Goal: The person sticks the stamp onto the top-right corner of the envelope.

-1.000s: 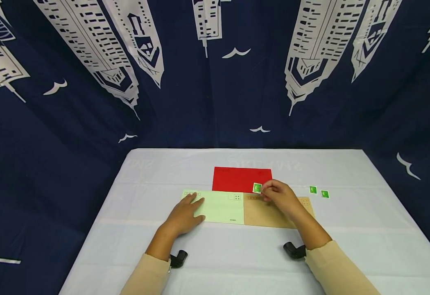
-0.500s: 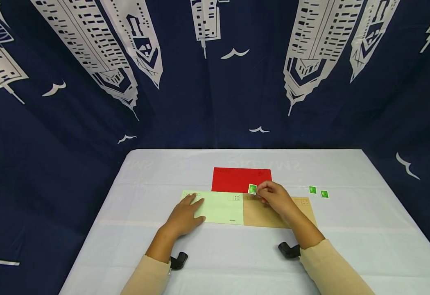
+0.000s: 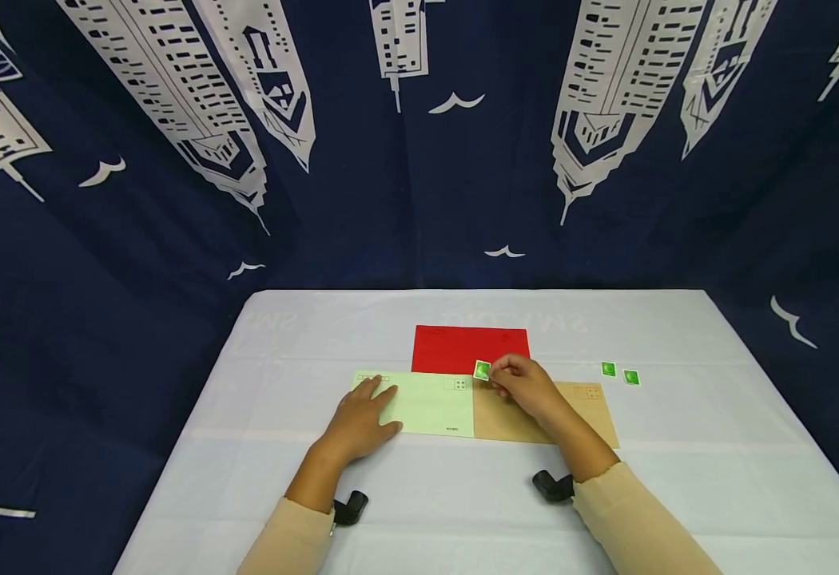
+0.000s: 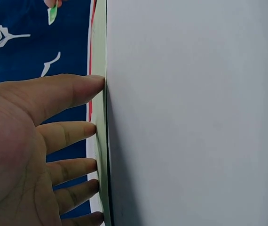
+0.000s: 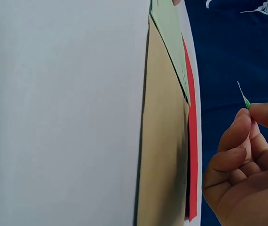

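Observation:
My right hand [image 3: 523, 385] pinches a green stamp with a white border [image 3: 482, 370] between thumb and fingertip, its other fingers curled in. In the right wrist view the stamp [image 5: 247, 103] shows nearly edge-on, raised above the papers. My left hand [image 3: 362, 419] rests with spread fingers on the left part of a pale green envelope [image 3: 434, 407]; in the left wrist view its straight fingertips press along the sheet. Under my right hand lies a brown envelope [image 3: 513, 419], partly hidden by hand and wrist. Behind both is a red envelope [image 3: 455, 349].
Two more green stamps [image 3: 609, 369] lie on the white tablecloth [image 3: 463, 511] to the right of the envelopes. A dark blue curtain [image 3: 419, 200] with white building prints hangs behind the table. Each wrist bears a black camera mount [image 3: 552, 485].
My right hand has moved left with the stamp, from over the red envelope's right end toward the pale green envelope's upper right corner. My left hand has stayed in place.

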Motion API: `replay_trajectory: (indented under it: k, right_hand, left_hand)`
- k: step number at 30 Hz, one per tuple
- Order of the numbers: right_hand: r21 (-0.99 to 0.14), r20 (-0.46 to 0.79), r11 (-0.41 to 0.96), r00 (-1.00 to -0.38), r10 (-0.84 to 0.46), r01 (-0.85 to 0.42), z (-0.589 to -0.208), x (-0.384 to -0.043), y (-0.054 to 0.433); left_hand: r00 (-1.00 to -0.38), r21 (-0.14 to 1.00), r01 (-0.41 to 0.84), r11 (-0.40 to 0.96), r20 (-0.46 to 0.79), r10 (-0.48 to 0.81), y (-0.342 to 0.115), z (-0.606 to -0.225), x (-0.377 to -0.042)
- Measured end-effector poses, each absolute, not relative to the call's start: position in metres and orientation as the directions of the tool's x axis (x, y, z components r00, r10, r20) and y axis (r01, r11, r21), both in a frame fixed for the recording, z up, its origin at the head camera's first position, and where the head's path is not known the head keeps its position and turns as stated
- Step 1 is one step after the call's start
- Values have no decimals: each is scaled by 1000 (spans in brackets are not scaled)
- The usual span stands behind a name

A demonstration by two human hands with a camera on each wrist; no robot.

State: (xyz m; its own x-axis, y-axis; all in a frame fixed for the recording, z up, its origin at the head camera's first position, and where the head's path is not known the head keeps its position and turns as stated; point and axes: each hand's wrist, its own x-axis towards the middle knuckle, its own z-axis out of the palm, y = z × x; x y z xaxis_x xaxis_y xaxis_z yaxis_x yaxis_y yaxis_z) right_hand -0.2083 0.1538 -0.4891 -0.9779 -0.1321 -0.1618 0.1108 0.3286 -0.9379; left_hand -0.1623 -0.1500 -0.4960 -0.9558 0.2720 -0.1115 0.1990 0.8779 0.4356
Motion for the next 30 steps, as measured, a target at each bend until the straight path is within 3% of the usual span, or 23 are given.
replay_trajectory:
  k: [30]
  right_hand:
    - [-922,-262,338,-948,-183,190,-503,-214,120]
  left_hand:
    - [-960,435,204,877,-89,267,-151,-495,-161]
